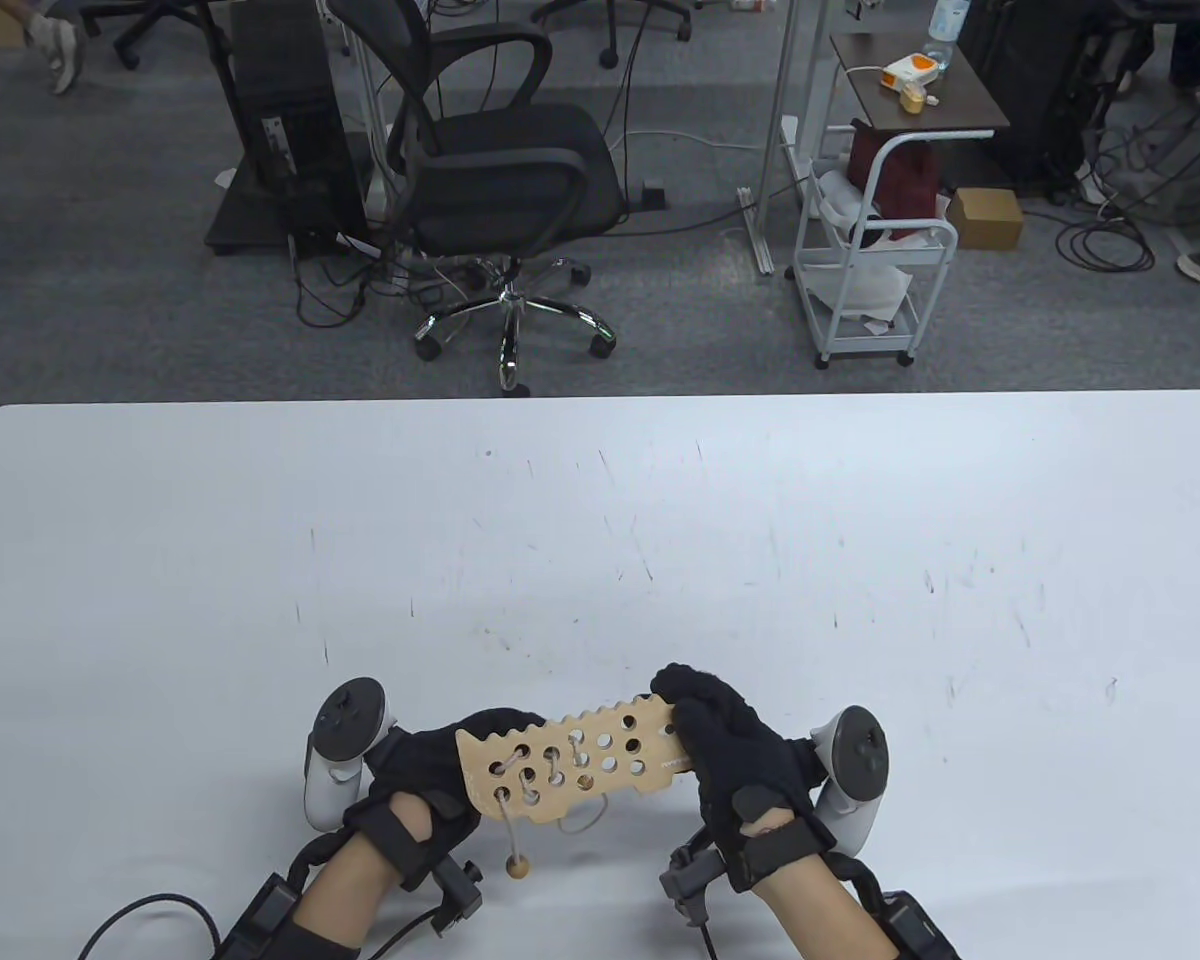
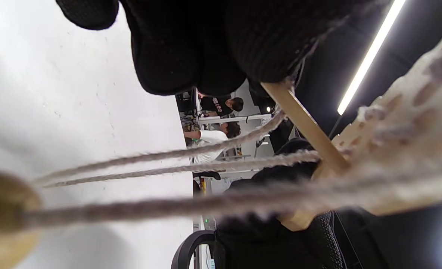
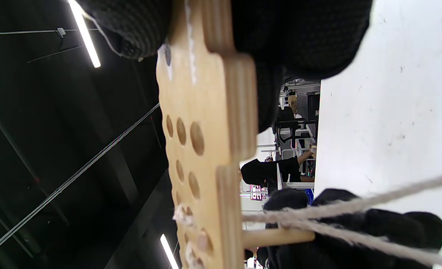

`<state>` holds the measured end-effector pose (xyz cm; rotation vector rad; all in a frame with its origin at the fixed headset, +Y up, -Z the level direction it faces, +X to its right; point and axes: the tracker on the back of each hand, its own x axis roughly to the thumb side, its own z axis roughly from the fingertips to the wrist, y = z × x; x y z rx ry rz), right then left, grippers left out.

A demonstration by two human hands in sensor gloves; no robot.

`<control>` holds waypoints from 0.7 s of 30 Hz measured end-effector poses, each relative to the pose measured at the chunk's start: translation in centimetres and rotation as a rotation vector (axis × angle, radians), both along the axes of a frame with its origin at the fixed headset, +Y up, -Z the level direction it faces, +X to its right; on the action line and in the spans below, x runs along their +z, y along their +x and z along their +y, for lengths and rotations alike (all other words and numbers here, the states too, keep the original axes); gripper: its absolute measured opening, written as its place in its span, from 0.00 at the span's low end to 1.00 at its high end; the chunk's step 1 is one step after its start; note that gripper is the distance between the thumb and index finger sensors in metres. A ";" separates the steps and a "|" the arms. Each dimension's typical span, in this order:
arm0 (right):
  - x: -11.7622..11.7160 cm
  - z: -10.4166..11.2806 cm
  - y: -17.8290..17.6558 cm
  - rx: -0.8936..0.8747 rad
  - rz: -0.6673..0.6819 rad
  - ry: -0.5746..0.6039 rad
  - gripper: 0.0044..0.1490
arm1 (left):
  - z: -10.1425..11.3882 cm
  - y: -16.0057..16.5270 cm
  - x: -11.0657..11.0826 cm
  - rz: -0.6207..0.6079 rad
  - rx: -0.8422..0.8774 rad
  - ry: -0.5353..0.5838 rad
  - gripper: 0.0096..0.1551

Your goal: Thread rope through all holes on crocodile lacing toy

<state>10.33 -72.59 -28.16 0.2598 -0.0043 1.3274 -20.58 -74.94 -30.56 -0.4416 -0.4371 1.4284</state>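
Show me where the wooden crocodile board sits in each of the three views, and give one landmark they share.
Table view: crocodile board low in the middle, held between the left hand and the right hand.
Left wrist view: blurred at the right edge, under the gloved fingers.
Right wrist view: seen edge-on down the middle, holes showing.
Shared landmark: the rope laced through the board.

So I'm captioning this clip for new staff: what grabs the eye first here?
Two black-gloved hands holding a wooden crocodile lacing board above the table's near edge, left hand at one end, right hand at the other. Rope laces the left-side holes, and a wooden bead dangles below.
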 end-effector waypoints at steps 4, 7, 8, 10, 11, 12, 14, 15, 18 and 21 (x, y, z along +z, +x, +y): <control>-0.1 0.0 -0.2 0.051 -0.019 0.041 0.30 | 0.0 0.1 0.0 -0.011 0.008 -0.003 0.22; -0.1 0.0 -0.1 0.064 -0.027 0.045 0.30 | 0.1 0.4 0.2 -0.037 0.032 -0.018 0.22; -0.2 0.0 -0.1 0.070 -0.031 0.048 0.30 | 0.1 0.5 0.2 -0.042 0.037 -0.020 0.23; -0.2 0.1 0.0 0.084 -0.047 0.054 0.31 | 0.1 0.6 0.3 -0.059 0.059 -0.030 0.23; -0.2 0.0 0.0 0.086 -0.049 0.054 0.31 | 0.1 0.7 0.3 -0.066 0.072 -0.037 0.23; -0.2 0.1 0.1 0.091 -0.053 0.055 0.31 | 0.1 0.7 0.4 -0.072 0.088 -0.047 0.23; -0.3 0.0 0.2 0.109 -0.064 0.054 0.31 | 0.0 0.8 0.4 -0.085 0.133 -0.074 0.23; -0.4 0.0 0.2 0.111 -0.067 0.050 0.32 | -0.1 0.8 0.4 -0.091 0.151 -0.085 0.23; -0.5 -0.2 0.3 0.122 -0.088 0.045 0.32 | -0.1 0.8 0.4 -0.094 0.181 -0.100 0.23; -0.6 -0.2 0.5 0.136 -0.098 0.048 0.32 | -0.1 0.8 0.4 -0.100 0.177 -0.096 0.24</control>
